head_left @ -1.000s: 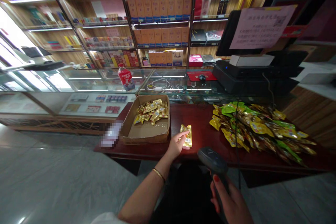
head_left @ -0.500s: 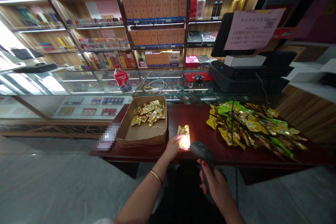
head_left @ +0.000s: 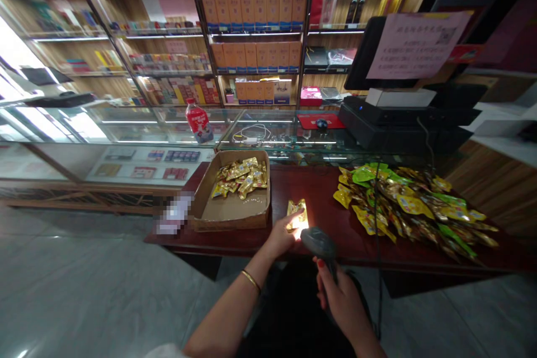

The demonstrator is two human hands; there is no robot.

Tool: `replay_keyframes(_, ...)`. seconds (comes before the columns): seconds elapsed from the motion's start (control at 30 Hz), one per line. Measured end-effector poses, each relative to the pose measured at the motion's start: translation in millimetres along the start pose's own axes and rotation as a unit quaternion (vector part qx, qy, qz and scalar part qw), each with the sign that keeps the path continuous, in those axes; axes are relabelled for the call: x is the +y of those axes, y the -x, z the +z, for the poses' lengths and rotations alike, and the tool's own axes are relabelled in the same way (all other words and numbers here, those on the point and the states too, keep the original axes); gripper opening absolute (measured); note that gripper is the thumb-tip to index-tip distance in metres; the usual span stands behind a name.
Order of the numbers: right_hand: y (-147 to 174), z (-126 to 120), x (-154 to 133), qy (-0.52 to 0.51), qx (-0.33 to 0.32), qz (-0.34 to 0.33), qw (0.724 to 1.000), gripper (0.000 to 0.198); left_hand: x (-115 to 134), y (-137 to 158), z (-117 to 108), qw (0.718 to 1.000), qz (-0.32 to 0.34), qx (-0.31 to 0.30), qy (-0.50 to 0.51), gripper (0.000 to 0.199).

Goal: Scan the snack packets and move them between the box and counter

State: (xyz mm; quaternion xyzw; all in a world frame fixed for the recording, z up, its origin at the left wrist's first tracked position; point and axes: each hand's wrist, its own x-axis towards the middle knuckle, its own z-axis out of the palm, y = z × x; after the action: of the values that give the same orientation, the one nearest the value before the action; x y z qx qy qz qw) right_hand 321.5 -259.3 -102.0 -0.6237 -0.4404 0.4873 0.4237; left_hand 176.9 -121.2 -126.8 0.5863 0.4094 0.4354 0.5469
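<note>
My left hand [head_left: 282,236] pinches a small gold snack packet [head_left: 297,210] just over the front of the dark red table [head_left: 293,179]. My right hand [head_left: 338,291] is wrapped round the handle of a black barcode scanner [head_left: 318,241]. The scanner's head tilts toward the packet, and bright light falls on the packet's lower part. To the left sits a shallow cardboard box [head_left: 229,221] with several gold packets [head_left: 241,176] in its far half. A pile of yellow, gold and green packets [head_left: 413,201] covers the table's right part.
The scanner's cable [head_left: 377,251] hangs in front of the pile. A blurred-out flat item [head_left: 174,213] lies at the table's left end. Behind stand a glass counter [head_left: 281,123] with a red-labelled bottle [head_left: 198,121], a mouse [head_left: 321,123] and a monitor [head_left: 363,56].
My left hand has shifted slightly, its thumb now further across the packet. The scanner's head has come a little closer to the packet. The whole view has moved slightly.
</note>
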Motion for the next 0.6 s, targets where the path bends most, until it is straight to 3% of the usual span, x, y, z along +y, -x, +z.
replay_keyframes(0.2, 5, -3, 5, -0.026, 0.009, 0.014, 1.0, 0.052, -5, 1, 2, 1.0, 0.029, -0.008, 0.007, 0.061)
replay_keyframes(0.4, 7, -8, 14, -0.024, 0.018, 0.011, 0.999, 0.049, -12, -3, 0, 1.0, -0.005, -0.005, 0.008, 0.029)
replay_keyframes(0.6, 13, -14, 11, -0.021, 0.024, -0.007, 0.999, 0.047, -4, -1, -1, 0.999, 0.028, 0.018, -0.029, 0.039)
